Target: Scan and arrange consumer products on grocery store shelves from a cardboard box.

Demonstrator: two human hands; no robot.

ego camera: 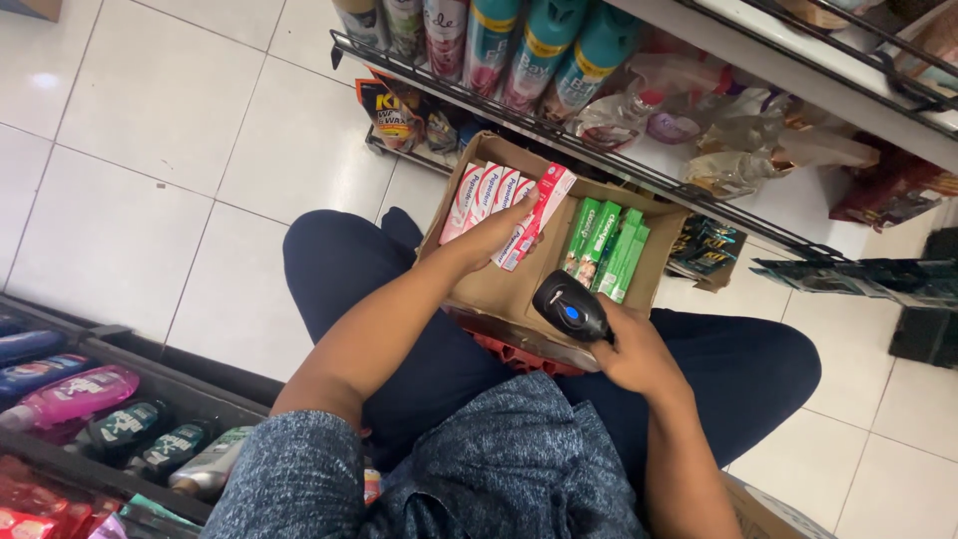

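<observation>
Seated person, head view looking down at lap. Cardboard box (499,289) sits centre frame, resting on the thighs and a red crate (519,354) under it, so both hands can work above it.

Left hand (494,235) grasping a red-and-white toothpaste carton (536,215), lifted and tilted out of the row, long face turned up toward the scanner. More red-and-white toothpaste cartons (479,195) stand on edge at the box's upper left, packed side by side. Green toothpaste cartons (604,250) stand in a separate row at the box's right, just beside the scanner head.

Right hand (639,354) clenched round the handle of a black handheld barcode scanner (571,307), lower centre, its blue-lit nose aimed up-left at the lifted carton; scanner and carton are near each other, not touching.

Around: wire shelf (559,140) along the top with aerosol spray cans (519,45) and refill pouches (738,150); lower-left shelf holds lying bottles (75,394). White tiled floor (150,150).
</observation>
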